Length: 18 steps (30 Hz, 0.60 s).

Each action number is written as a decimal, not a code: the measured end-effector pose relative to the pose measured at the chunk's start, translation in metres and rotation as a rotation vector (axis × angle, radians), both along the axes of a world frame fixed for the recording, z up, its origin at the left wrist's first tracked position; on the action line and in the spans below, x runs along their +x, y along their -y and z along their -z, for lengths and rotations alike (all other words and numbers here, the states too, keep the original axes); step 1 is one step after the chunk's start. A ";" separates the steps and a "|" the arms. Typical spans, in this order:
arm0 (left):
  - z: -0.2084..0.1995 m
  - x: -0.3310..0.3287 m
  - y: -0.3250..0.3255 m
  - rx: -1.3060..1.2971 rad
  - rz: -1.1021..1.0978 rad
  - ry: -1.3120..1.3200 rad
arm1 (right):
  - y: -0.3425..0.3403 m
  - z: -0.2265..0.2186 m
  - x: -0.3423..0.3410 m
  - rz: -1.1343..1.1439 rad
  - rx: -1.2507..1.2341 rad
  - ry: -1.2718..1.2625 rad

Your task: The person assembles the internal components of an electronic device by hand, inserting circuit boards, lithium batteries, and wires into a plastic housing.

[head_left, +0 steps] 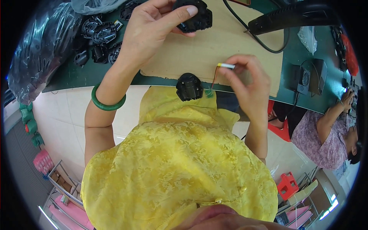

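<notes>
My left hand [149, 32] is up at the far side of the cardboard, gripping a black plastic housing [196, 17] with the thumb laid across it. In my right hand [251, 82], thumb and fingers pinch a small silver battery [227, 66] with a yellow end. Thin wires [214, 78] hang from that end toward a small green part [209, 93], perhaps a circuit board, at the table's near edge. Just left of it, a second black housing [189, 87] sits at the same edge, its hollow inside facing up.
Cardboard [172, 63] covers part of the green table [264, 86]. Several black housings [99, 32] and a plastic bag [46, 57] lie at left. A black tool [291, 19] with a cable reaches in at upper right, near a black box [301, 78]. Another person [322, 130] sits at right.
</notes>
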<state>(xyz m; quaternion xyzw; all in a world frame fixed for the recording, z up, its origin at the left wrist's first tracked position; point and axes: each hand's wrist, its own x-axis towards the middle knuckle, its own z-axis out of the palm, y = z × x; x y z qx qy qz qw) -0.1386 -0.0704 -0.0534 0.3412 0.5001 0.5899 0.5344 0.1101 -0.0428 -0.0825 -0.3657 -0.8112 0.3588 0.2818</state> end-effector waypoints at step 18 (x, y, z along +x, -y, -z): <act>0.021 -0.025 -0.016 0.101 0.042 -0.199 | -0.049 -0.017 -0.041 0.010 -0.174 -0.348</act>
